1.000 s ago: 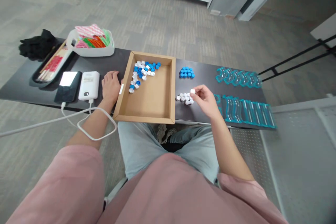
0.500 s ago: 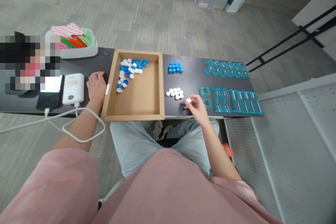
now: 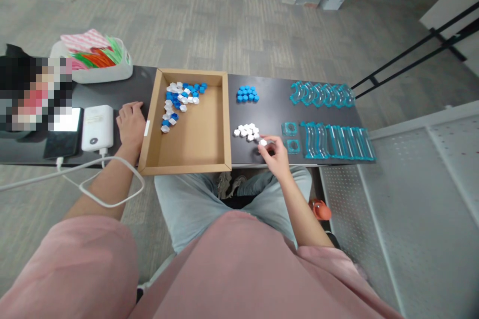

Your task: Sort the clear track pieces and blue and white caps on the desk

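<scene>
My right hand (image 3: 275, 152) pinches a small white hexagonal piece (image 3: 263, 142) just right of a cluster of white pieces (image 3: 247, 131) on the dark table (image 3: 267, 112). A cluster of blue pieces (image 3: 247, 94) lies further back. My left hand (image 3: 130, 121) rests flat on the table against the left wall of a cardboard tray (image 3: 202, 154). Mixed blue and white pieces (image 3: 178, 99) fill the tray's far left corner.
Teal transparent curved parts (image 3: 322, 94) lie in a far row and a near row (image 3: 337, 140) at the right. A white power bank (image 3: 97, 127) with a cable, a phone (image 3: 63, 132) and a white basket of coloured packets (image 3: 95, 60) sit left.
My right hand has come down and toward the near edge with the white piece, now low beside the white cluster. My left hand has stayed put. The view has shifted slightly.
</scene>
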`<state>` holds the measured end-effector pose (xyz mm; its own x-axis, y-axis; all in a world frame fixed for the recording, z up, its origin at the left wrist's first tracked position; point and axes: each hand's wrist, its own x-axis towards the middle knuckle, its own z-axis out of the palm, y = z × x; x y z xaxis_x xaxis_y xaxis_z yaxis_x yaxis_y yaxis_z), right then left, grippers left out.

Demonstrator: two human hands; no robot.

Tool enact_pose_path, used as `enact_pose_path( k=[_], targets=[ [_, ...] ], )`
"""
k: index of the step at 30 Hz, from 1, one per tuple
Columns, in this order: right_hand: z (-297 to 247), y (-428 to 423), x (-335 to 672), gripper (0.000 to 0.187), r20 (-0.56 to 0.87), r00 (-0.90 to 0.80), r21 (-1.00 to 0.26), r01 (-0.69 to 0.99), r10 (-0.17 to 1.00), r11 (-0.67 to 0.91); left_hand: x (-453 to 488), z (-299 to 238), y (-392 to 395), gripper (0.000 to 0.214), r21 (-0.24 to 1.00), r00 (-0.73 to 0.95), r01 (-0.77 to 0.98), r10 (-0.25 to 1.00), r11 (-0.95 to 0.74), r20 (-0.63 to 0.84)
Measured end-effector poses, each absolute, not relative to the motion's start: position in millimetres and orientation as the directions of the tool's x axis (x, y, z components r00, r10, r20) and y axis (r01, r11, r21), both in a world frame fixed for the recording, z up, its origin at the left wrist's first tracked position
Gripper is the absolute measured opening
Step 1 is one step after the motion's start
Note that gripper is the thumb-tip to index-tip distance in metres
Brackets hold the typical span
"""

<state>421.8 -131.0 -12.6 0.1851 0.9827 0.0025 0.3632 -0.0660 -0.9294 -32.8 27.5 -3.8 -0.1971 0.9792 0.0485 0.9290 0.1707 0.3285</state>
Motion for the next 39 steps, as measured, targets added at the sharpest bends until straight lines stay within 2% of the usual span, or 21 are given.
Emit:
enact_pose_path(
  k=[4, 7, 10, 15, 22, 29, 34, 36, 39],
  targets=[
    [-14, -121, 412, 0.031, 0.131, 0.079, -0.792, 0.608, 0.988, 0.056, -33, -4, 28, 0.054, 0.312, -0.208, 0.932, 0.977, 0.185, 0.042],
    [-15, -109, 401, 0.025, 0.119, -0.009, -0.710, 0.698, 0.993, 0.091, -34, -4, 29, 0.058, 0.309, -0.209, 0.932, 0.978, 0.192, 0.022],
    [-17, -103, 394, 0.027, 0.107, -0.053, -0.655, 0.747, 0.993, 0.111, -35, -4, 30, 0.060, 0.320, -0.207, 0.928, 0.978, 0.194, 0.008],
    [-23, -109, 397, 0.033, 0.160, -0.017, -0.645, 0.755, 0.987, 0.118, -35, -5, 30, 0.059, 0.331, -0.223, 0.921, 0.975, 0.204, 0.019],
    [-36, -107, 399, 0.015, 0.303, -0.023, -0.628, 0.747, 0.953, 0.218, -29, 1, 27, 0.061, 0.233, -0.230, 0.946, 0.973, 0.225, -0.005],
    [-32, -106, 398, 0.012, 0.327, -0.010, -0.640, 0.734, 0.945, 0.229, -32, -4, 28, 0.061, 0.293, -0.209, 0.936, 0.978, 0.194, 0.022],
    [-2, -94, 386, 0.013, 0.397, 0.047, -0.683, 0.682, 0.917, 0.261, -29, -3, 26, 0.061, 0.292, -0.209, 0.938, 0.977, 0.188, 0.042],
    [15, -76, 366, 0.015, 0.398, -0.084, -0.659, 0.667, 0.913, 0.348, -27, -3, 26, 0.060, 0.290, -0.221, 0.937, 0.973, 0.194, 0.063],
    [36, -39, 313, 0.017, 0.313, -0.449, -0.567, 0.618, 0.837, 0.544, -26, -3, 26, 0.059, 0.294, -0.226, 0.936, 0.971, 0.194, 0.081]
  ],
)
